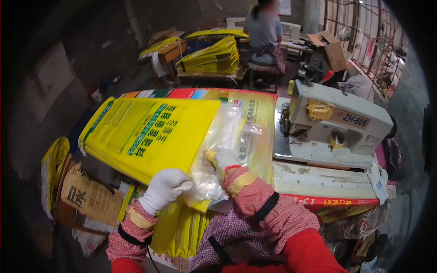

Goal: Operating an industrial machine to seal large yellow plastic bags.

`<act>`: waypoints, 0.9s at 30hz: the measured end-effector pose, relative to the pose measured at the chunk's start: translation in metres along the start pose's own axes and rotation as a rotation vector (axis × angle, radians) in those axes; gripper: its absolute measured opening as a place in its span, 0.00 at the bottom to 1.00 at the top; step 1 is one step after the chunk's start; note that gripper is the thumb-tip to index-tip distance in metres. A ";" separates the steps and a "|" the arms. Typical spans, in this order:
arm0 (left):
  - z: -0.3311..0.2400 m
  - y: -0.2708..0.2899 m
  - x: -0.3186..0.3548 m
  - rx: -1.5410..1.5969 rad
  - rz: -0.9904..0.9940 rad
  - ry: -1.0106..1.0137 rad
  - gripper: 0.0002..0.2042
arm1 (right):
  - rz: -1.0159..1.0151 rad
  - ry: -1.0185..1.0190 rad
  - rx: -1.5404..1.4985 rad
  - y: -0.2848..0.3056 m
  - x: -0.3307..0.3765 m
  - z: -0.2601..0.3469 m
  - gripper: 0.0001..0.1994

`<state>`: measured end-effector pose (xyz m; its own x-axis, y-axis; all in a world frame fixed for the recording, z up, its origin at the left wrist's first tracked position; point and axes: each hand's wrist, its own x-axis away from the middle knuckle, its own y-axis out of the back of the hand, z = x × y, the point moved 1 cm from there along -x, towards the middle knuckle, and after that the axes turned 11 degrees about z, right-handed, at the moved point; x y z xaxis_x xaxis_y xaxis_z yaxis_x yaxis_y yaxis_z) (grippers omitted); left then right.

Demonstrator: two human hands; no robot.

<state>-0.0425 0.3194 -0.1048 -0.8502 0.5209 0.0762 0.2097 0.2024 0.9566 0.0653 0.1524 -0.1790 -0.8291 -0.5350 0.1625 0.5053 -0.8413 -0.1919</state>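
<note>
A stack of yellow printed woven sacks point(154, 132) lies flat on the table, and a clear plastic liner point(205, 177) sticks out past its right end. My left hand point(168, 186), in a white glove, is closed at the stack's near right corner, its curled fingertips against the liner. Over the liner, my right hand point(222, 161) is bent inward in a white glove with yellowed fingertips, pinching the film. Folds of plastic partly hide what lies between its fingers. More yellow sacks point(182, 230) hang in folds below my left hand.
A white sewing machine point(337, 120) stands at the right on a worn table point(318, 179). Folded yellow sacks point(57, 168) and a brown paper bag point(88, 195) are at the left. Beyond the table, a person point(265, 32) sits near yellow sack piles point(211, 57) and a cardboard box point(332, 50).
</note>
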 end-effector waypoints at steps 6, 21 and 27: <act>0.010 0.009 -0.043 0.501 -0.340 0.269 0.17 | -0.009 0.132 0.152 -0.025 -0.036 -0.010 0.20; 0.092 0.083 -0.007 0.608 -0.763 -0.075 0.04 | -0.067 -0.073 1.030 0.046 0.003 0.012 0.19; 0.033 0.060 -0.031 1.241 -0.744 -0.039 0.06 | -0.487 0.706 1.071 0.001 0.032 0.062 0.25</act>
<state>0.0123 0.3428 -0.0592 -0.9375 -0.0059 -0.3480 0.0261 0.9958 -0.0872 0.0538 0.1292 -0.1144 -0.7557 -0.2901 -0.5872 -0.2004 -0.7512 0.6290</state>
